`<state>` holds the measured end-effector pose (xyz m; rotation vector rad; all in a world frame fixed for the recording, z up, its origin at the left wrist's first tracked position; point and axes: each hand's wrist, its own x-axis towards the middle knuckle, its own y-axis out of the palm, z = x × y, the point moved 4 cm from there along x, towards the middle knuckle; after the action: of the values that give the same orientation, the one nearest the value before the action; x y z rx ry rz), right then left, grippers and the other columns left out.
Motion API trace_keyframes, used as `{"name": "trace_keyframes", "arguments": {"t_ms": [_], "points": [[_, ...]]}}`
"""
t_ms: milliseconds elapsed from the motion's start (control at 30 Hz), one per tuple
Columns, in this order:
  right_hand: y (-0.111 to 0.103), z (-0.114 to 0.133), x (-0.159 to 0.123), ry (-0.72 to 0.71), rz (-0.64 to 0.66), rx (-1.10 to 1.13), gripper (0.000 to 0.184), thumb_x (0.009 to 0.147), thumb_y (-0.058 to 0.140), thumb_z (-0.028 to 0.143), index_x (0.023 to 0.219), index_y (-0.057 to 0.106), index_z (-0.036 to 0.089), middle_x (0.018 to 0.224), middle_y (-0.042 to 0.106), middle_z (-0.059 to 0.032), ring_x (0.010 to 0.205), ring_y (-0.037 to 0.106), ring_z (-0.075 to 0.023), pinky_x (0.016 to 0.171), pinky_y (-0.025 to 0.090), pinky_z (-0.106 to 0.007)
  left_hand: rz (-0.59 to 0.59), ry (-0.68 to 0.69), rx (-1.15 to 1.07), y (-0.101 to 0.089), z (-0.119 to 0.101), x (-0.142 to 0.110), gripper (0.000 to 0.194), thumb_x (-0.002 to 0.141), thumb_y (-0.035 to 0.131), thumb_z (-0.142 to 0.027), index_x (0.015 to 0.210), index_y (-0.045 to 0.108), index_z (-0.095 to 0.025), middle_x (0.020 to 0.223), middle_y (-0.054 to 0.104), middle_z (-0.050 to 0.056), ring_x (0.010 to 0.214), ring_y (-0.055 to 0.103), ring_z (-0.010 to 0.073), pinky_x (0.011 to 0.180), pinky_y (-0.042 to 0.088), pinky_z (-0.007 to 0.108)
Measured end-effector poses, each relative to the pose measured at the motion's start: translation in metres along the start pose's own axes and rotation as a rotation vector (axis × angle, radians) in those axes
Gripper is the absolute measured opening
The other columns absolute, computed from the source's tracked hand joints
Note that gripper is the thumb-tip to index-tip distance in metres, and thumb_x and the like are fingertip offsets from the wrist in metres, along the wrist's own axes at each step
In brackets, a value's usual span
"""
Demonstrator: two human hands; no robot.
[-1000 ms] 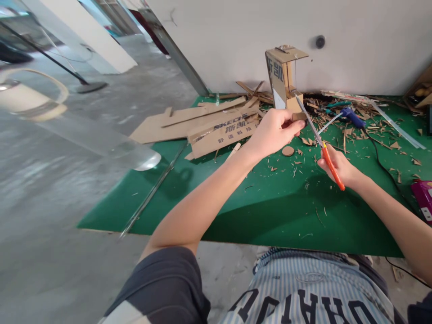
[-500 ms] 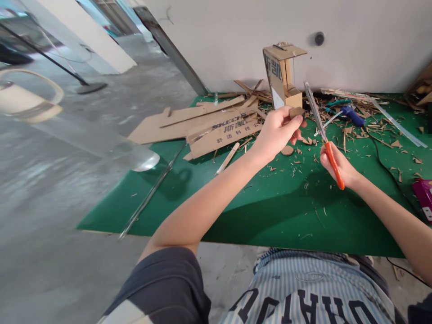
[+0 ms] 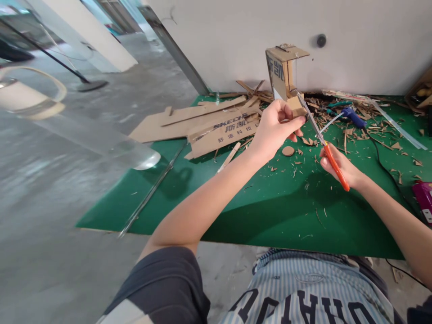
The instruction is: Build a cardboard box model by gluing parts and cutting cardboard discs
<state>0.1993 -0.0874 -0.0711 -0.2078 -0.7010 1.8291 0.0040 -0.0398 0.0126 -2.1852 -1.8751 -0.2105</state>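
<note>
My left hand (image 3: 278,123) pinches a small piece of cardboard (image 3: 298,111) between thumb and fingers, above the green tabletop. My right hand (image 3: 339,164) is closed on the orange handles of a pair of scissors (image 3: 329,158). The blades point up and to the left and reach the cardboard piece; whether they are cutting into it I cannot tell. Behind my left hand stands an upright cardboard structure (image 3: 277,74) with a flat top, its base partly hidden. A round cardboard disc (image 3: 288,150) lies below the hands.
Larger cardboard sheets (image 3: 216,128) lie to the left, with scraps strewn along the wall. A blue glue gun (image 3: 353,117) with a black cord rests at the right, near a purple box (image 3: 422,200). A clear strip (image 3: 153,191) crosses the table's left end.
The scissors have tilted further left, bringing their blades from beside the cardboard piece up to it. My left hand has turned the piece slightly and moved a little left.
</note>
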Motion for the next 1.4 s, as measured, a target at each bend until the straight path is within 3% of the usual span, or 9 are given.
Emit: {"name": "trace_keyframes", "arguments": {"t_ms": [233,467,633,900,1100,1267,1400], "points": [[0.002,0.001,0.000,0.097,0.000,0.030,0.060,0.082,0.049,0.085,0.089,0.038,0.027,0.075,0.045,0.0032,0.063,0.039,-0.0137,0.059,0.036,-0.035,-0.033,-0.027,-0.072,-0.001,0.002,0.002,0.021,0.087,0.067,-0.007,0.080,0.051,-0.019,0.073,0.063,-0.003,0.062,0.068,0.0098,0.051,0.051,0.020],[0.001,0.005,0.000,0.139,-0.054,0.062,0.062,0.081,0.046,0.088,0.089,0.038,0.026,0.075,0.044,0.0026,0.063,0.040,-0.0145,0.061,0.036,-0.037,-0.079,0.167,0.001,-0.002,0.000,0.000,0.010,0.086,0.071,-0.016,0.092,0.063,-0.018,0.085,0.068,0.001,0.079,0.072,0.0132,0.058,0.057,0.020],[0.002,0.005,0.000,0.150,-0.057,0.034,0.062,0.080,0.045,0.087,0.088,0.037,0.026,0.075,0.046,0.0019,0.063,0.041,-0.0148,0.062,0.036,-0.037,-0.082,0.200,-0.037,-0.003,0.004,0.000,0.021,0.084,0.078,-0.025,0.089,0.059,-0.019,0.088,0.064,0.001,0.080,0.070,0.0135,0.061,0.060,0.022],[0.005,0.007,-0.002,0.160,-0.012,-0.030,0.055,0.083,0.049,0.079,0.090,0.035,0.027,0.075,0.048,0.0015,0.060,0.040,-0.0146,0.058,0.035,-0.036,-0.071,0.152,-0.011,-0.001,0.009,0.000,0.033,0.083,0.081,-0.019,0.098,0.051,-0.022,0.081,0.065,-0.002,0.080,0.074,0.0174,0.070,0.061,0.030],[0.004,0.005,-0.001,0.109,-0.058,-0.009,0.053,0.086,0.050,0.077,0.091,0.038,0.026,0.072,0.049,0.0025,0.059,0.040,-0.0137,0.057,0.035,-0.034,-0.010,0.115,-0.063,0.007,0.005,-0.006,0.019,0.088,0.073,-0.014,0.087,0.055,-0.020,0.074,0.068,-0.002,0.069,0.072,0.0121,0.068,0.062,0.027],[0.001,0.006,0.000,0.080,-0.041,-0.067,0.055,0.086,0.045,0.081,0.086,0.037,0.027,0.072,0.051,0.0015,0.060,0.043,-0.0146,0.058,0.038,-0.036,0.000,0.004,-0.089,0.005,0.006,-0.003,0.022,0.085,0.074,-0.011,0.085,0.053,-0.019,0.068,0.068,-0.004,0.059,0.070,0.0097,0.059,0.059,0.022],[-0.001,0.009,0.000,0.025,-0.017,-0.113,0.048,0.091,0.043,0.074,0.085,0.036,0.027,0.072,0.052,0.0011,0.060,0.044,-0.0150,0.059,0.038,-0.036,0.019,-0.041,-0.057,-0.001,0.002,0.002,0.026,0.081,0.074,-0.006,0.084,0.051,-0.019,0.062,0.065,-0.006,0.053,0.068,0.0090,0.055,0.058,0.021]]}}
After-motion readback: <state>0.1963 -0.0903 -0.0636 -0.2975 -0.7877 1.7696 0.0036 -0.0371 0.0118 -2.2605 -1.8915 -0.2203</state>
